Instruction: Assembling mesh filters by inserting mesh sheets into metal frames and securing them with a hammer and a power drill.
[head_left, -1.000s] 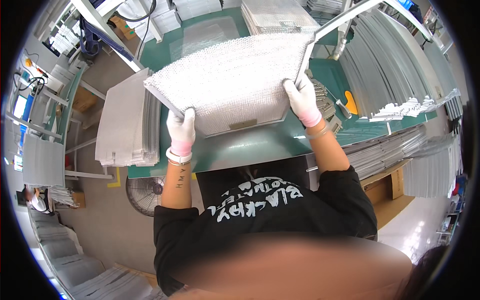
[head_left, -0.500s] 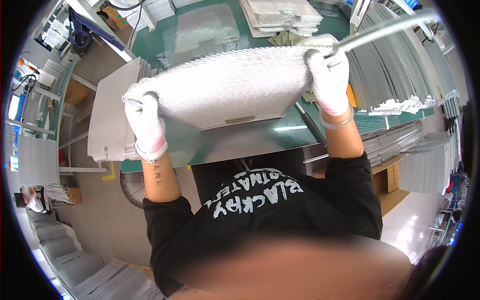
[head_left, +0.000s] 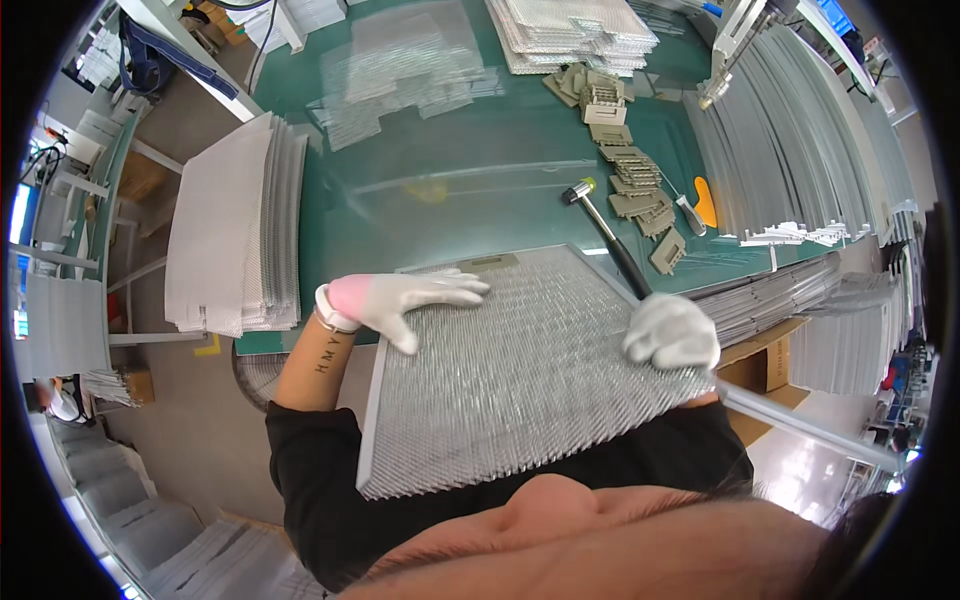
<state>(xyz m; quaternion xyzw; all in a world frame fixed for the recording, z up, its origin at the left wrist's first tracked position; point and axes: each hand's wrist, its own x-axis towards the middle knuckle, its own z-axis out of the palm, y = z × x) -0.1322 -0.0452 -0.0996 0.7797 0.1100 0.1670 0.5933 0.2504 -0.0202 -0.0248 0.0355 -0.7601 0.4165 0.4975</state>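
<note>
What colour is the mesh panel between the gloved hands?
The mesh panel is silver-grey; it shows best in the head view.

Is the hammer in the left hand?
No, the hammer lies on the table, apart from the left hand.

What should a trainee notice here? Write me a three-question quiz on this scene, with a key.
1. True or false: the white-gloved left hand has its fingers outstretched over the framed silver-grey metal mesh panel.

2. In the picture, which way from the black-handled metal hammer does the flat orange piece on the green flat-topped bench lie? a) left b) right c) directly beneath

3. Name the part of the hammer that is nearest the white-gloved right hand.

Key: 1. True. 2. b. 3. The end of its handle.
</note>
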